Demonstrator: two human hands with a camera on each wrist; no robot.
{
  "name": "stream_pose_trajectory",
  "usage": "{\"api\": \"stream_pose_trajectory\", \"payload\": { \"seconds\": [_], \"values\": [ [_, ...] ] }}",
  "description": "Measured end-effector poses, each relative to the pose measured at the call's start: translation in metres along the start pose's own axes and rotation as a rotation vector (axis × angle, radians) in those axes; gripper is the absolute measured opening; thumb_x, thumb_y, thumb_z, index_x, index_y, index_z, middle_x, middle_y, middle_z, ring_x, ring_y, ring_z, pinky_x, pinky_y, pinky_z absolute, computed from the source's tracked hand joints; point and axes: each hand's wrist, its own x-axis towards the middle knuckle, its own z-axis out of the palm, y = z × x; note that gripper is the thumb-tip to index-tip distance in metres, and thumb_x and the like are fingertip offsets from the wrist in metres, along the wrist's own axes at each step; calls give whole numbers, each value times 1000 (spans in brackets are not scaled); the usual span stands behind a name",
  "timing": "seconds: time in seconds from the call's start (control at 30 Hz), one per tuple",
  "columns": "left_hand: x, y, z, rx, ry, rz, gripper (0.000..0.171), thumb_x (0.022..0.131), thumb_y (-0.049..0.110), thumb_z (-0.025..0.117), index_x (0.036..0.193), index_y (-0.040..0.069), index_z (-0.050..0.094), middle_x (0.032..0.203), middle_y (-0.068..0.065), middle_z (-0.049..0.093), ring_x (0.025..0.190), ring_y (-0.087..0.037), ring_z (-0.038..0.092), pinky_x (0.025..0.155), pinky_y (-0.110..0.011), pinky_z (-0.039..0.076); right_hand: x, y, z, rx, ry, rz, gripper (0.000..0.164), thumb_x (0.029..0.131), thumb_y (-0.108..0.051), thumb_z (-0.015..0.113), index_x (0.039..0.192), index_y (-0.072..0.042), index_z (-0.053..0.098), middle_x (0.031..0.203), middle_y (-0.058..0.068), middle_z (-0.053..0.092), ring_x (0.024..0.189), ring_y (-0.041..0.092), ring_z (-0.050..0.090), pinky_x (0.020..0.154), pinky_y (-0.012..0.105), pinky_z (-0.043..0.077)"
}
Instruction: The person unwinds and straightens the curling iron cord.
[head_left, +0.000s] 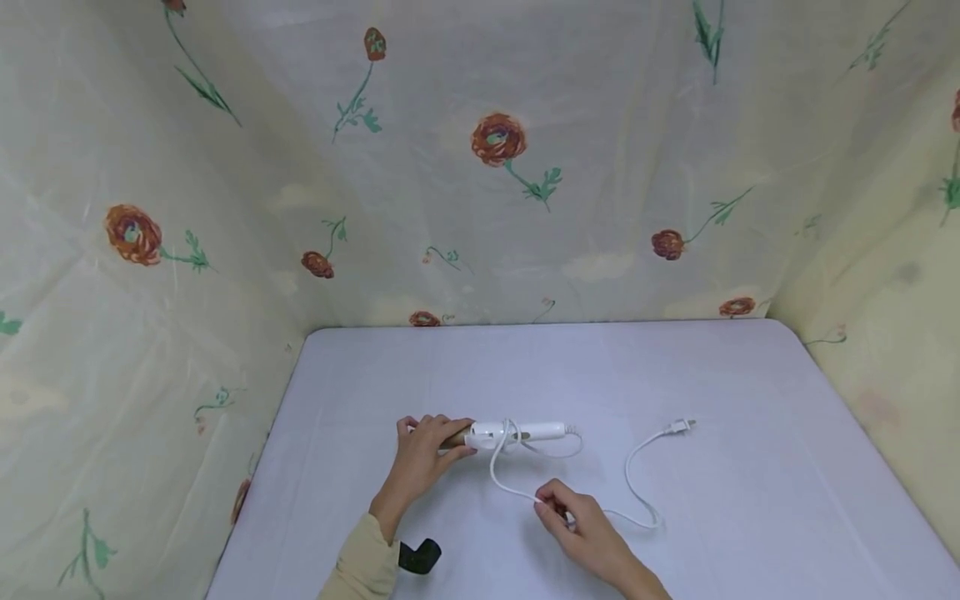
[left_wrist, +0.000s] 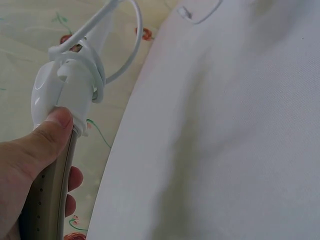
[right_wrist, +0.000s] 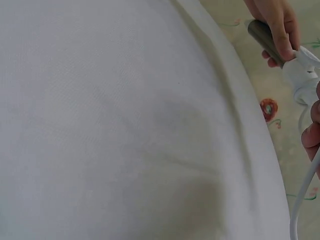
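A curling iron (head_left: 553, 431) with a white handle and a gold-brown barrel is held above the white table. My left hand (head_left: 420, 458) grips its barrel; in the left wrist view the thumb (left_wrist: 42, 142) lies along the barrel, its tip by the white housing (left_wrist: 75, 92). The white cord (head_left: 501, 485) is looped round the handle. Nearer the front, my right hand (head_left: 587, 532) pinches the cord's free length between thumb and fingers. Past that hand the cord curves over the table to a two-pin plug (head_left: 681, 427).
The white table (head_left: 750, 500) has rounded back corners. Flower-printed cloth (head_left: 585, 250) hangs behind it and on both sides. A black angled piece (head_left: 422, 557) shows beside the left sleeve (head_left: 363, 562).
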Motion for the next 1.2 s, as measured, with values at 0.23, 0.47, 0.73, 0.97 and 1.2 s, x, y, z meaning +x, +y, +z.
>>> {"api": "stream_pose_trajectory", "payload": {
  "seconds": [0.23,0.47,0.73,0.97,1.2],
  "values": [
    [-1,-1,3,-16,-8,-13,47,77,45,68,121,28,64,99,6,69,87,-13,55,88,-45,23,4,-8,-8,11,52,-93,21,88,3,59,90,-17,58,64,-11,53,58,-7,43,49,15,39],
    [0,-2,2,-8,-18,-5,46,77,44,69,120,29,64,97,7,68,86,-12,54,88,-44,23,12,-15,-17,34,59,-139,20,88,5,59,90,-15,57,63,-8,51,57,-6,41,47,14,36],
    [0,-3,2,-6,-19,-2,45,78,45,68,120,29,65,96,7,68,85,-11,53,87,-43,22,16,-19,-22,33,68,-121,22,88,4,59,89,-18,58,65,-9,52,57,-7,41,47,13,37],
    [-2,-3,2,1,-30,-2,44,78,46,68,119,29,65,96,7,68,84,-11,53,87,-44,23,22,-20,-28,15,94,-143,20,88,3,59,89,-17,59,67,-8,54,58,-7,42,49,12,38],
    [-3,-2,4,15,-49,-3,44,78,45,69,120,30,64,97,7,68,86,-11,54,88,-44,25,33,-22,-37,0,118,-140,22,87,7,60,91,-15,59,66,-9,51,55,-8,38,47,12,37]
  ]
}}
